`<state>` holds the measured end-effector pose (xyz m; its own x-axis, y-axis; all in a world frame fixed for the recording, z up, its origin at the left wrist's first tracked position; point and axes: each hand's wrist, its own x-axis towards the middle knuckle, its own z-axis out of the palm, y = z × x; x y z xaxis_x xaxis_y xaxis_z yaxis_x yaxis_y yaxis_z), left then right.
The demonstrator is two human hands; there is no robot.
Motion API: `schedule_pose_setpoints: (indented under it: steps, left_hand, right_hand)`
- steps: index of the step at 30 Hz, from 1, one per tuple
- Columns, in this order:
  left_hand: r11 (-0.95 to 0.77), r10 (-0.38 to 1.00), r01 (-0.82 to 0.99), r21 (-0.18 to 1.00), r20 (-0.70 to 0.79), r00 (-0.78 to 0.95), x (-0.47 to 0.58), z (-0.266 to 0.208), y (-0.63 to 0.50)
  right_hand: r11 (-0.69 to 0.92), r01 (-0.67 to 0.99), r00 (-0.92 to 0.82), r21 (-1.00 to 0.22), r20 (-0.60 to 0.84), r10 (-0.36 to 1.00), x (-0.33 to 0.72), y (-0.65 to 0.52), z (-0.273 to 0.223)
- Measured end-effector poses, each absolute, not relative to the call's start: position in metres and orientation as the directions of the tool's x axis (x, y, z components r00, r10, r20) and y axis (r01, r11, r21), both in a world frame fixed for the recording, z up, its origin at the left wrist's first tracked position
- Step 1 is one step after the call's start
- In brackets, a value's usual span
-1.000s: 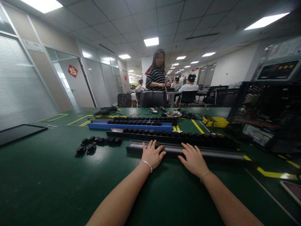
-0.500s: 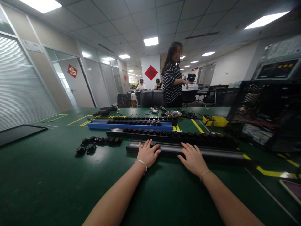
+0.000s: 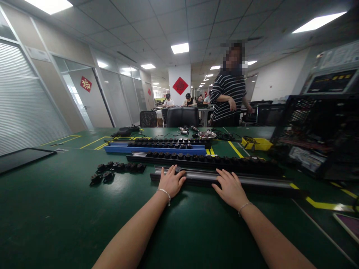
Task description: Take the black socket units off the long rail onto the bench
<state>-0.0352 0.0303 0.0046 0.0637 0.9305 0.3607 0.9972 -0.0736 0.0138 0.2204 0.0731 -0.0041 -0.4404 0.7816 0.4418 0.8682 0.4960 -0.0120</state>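
A long black rail [image 3: 202, 177] with a shiny grey channel along its top lies crosswise in front of me. My left hand [image 3: 169, 184] is at its left part, its fingers around a small round black piece [image 3: 178, 170] seated on the rail. Part of that piece is hidden by the fingers. Farther right, my right hand [image 3: 231, 189] rests against the same rail with fingers spread, holding nothing. Several loose black pieces [image 3: 120, 167] lie on the table to the left of the rail.
Behind it stand another black rail [image 3: 165, 155] and a blue rail [image 3: 126, 150], both with rows of black pieces. A metal bowl [image 3: 206, 135], a yellow tray [image 3: 256, 144] and an open computer case [image 3: 305, 138] sit farther back. A person [image 3: 228, 89] stands beyond the green table [image 3: 70, 220].
My left hand and the round black piece have shifted a little left along the rail. My right hand has stayed put. The standing person has moved right and turned.
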Motion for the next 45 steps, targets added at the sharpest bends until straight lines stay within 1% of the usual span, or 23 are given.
schedule_pose_setpoints:
  steps: [10,18,30,45]
  left_hand:
    - [-0.089,0.92,0.996,-0.023,0.382,0.091,-0.055,0.001,0.031]
    - [-0.069,0.929,0.998,-0.007,0.363,0.067,-0.067,0.002,0.029]
    - [-0.045,0.93,0.999,-0.014,0.365,0.047,-0.081,0.002,0.027]
    - [-0.032,0.932,0.998,-0.049,0.36,0.048,-0.105,0.001,0.026]
  right_hand:
    - [0.499,0.866,-0.439,-0.018,0.448,0.779,0.221,0.073,-0.004]
    - [0.504,0.863,-0.436,-0.034,0.455,0.777,0.221,0.074,-0.006]
    - [0.503,0.864,-0.441,-0.014,0.459,0.771,0.221,0.074,-0.006]
    - [0.501,0.865,-0.434,-0.034,0.45,0.78,0.22,0.073,-0.005]
